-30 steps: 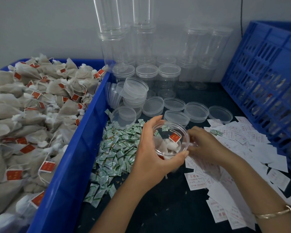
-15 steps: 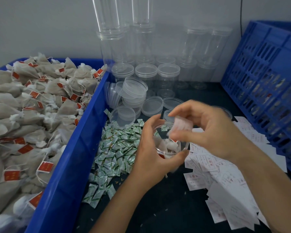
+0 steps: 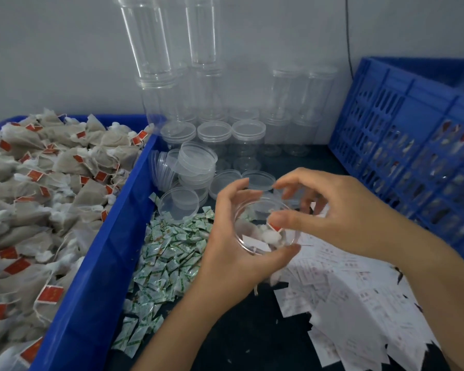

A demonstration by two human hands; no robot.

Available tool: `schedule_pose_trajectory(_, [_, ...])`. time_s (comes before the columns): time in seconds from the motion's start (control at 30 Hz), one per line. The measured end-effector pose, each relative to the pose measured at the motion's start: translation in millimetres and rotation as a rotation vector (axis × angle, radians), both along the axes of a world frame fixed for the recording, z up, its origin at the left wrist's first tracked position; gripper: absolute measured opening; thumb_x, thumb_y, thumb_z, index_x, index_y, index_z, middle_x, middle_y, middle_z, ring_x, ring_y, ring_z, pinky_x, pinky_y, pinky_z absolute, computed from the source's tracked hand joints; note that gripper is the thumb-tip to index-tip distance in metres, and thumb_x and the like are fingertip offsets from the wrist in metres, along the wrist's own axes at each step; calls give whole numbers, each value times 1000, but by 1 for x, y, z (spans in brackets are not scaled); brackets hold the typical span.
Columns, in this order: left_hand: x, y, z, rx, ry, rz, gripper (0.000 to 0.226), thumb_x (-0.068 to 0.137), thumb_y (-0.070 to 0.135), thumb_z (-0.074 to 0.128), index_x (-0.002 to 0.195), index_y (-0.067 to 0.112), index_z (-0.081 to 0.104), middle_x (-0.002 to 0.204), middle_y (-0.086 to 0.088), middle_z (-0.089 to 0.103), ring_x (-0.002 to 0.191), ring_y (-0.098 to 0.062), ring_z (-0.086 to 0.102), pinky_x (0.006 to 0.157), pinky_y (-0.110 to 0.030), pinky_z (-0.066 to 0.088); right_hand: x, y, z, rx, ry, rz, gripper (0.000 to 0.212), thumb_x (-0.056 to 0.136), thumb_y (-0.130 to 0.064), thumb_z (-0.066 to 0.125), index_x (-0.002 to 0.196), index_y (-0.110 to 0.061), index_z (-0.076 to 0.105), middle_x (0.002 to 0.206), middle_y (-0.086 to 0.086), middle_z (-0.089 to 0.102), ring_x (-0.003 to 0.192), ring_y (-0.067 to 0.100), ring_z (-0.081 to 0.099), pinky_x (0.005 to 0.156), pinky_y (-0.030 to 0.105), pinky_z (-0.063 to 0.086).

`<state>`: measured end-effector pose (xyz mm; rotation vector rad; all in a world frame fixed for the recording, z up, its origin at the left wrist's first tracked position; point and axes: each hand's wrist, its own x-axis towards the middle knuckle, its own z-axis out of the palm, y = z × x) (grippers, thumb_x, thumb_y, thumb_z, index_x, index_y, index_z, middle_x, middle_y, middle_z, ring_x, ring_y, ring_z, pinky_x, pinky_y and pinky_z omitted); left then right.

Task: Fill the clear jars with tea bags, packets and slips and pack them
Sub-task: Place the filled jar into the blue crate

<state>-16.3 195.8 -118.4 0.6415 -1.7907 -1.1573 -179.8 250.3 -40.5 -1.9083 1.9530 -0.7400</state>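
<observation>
Nothing written can be read: the red tags on the tea bags (image 3: 38, 183), the green packets (image 3: 166, 253) and the white slips (image 3: 346, 285) on the tabletop (image 3: 239, 330) are all blurred. The left hand (image 3: 231, 253) grips the clear jar (image 3: 255, 228) between packets and slips, fingers (image 3: 233, 188) curled round its far wall, thumb at its near rim. The right hand (image 3: 340, 218) hovers over the jar's mouth, fingers loosely bent, holding nothing; a red-tagged tea bag and a slip lie inside.
</observation>
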Motion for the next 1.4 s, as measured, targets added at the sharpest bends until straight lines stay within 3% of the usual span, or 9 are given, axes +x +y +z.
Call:
schedule_pose_trajectory(0.3, [-83, 25, 74, -388, 113, -81, 96, 69, 25, 83, 144, 10, 24, 136, -7, 47, 115, -27, 56, 94, -42, 50, -33, 59, 64, -28, 295, -211, 110, 50, -97, 35, 148, -50, 25, 114, -28, 49, 103, -2, 55, 91, 33, 50])
schedule_pose_trajectory(0.4, [-114, 32, 94, -454, 119, -147, 97, 71, 19, 84, 145, 11, 21, 138, -6, 46, 115, -29, 56, 92, -47, 50, -54, 73, 87, -34, 288, -264, 101, 49, -92, 41, 142, -55, 31, 108, -25, 56, 97, -2, 58, 86, 33, 52])
schedule_pose_trajectory(0.5, [-142, 35, 112, -484, 103, -220, 103, 69, 17, 86, 145, 15, 18, 137, -3, 47, 121, -22, 53, 95, -41, 49, -76, 82, 102, -91, 303, -310, 85, 50, -87, 45, 129, -54, 46, 98, -22, 64, 86, -5, 60, 78, 30, 52])
schedule_pose_trajectory(0.63, [-181, 28, 142, -438, 172, -340, 88, 72, 12, 80, 141, 6, 26, 132, -5, 50, 119, -4, 52, 93, -10, 41, -111, 83, 128, -217, 303, -403, 91, 47, -87, 43, 127, -48, 56, 93, -25, 64, 74, -16, 54, 63, 12, 38])
schedule_pose_trajectory(0.87, [-254, 0, 183, -449, 175, -381, 70, 93, 27, 62, 146, 11, 20, 143, 5, 37, 118, 11, 47, 98, -13, 42, -194, 61, 179, -347, 329, -472, 86, 62, -83, 55, 133, -36, 59, 104, -18, 63, 79, -4, 55, 67, 15, 37])
schedule_pose_trajectory(0.93, [-275, -12, 181, -364, 138, -394, 72, 94, 28, 59, 149, 15, 15, 149, 1, 33, 132, -6, 43, 108, -29, 40, -222, 47, 188, -397, 377, -536, 74, 75, -73, 63, 135, -30, 59, 111, -16, 56, 92, 5, 54, 73, 17, 35])
schedule_pose_trajectory(1.1, [-319, -43, 152, -361, -163, -328, 58, 95, 31, 57, 144, 14, 31, 137, 4, 46, 128, -7, 41, 95, -19, 33, -281, 6, 201, -424, 364, -684, 74, 77, -63, 68, 137, -22, 55, 124, -3, 54, 108, 16, 50, 83, 26, 34])
schedule_pose_trajectory(1.23, [-338, -61, 122, -393, -500, -368, 60, 99, 44, 41, 149, 16, 27, 158, 4, 22, 144, -8, 16, 109, -22, 18, -315, -35, 188, -410, 437, -776, 76, 76, -64, 69, 132, -15, 52, 131, 5, 60, 116, 28, 57, 85, 31, 40])
schedule_pose_trajectory(1.4, [-336, -68, 105, -481, -468, -316, 59, 100, 51, 30, 151, 23, 25, 159, 10, 16, 145, -2, 7, 110, -18, 5, -341, -82, 163, -187, 389, -784, 86, 70, -61, 78, 133, -13, 45, 127, 10, 60, 114, 32, 58, 82, 34, 43])
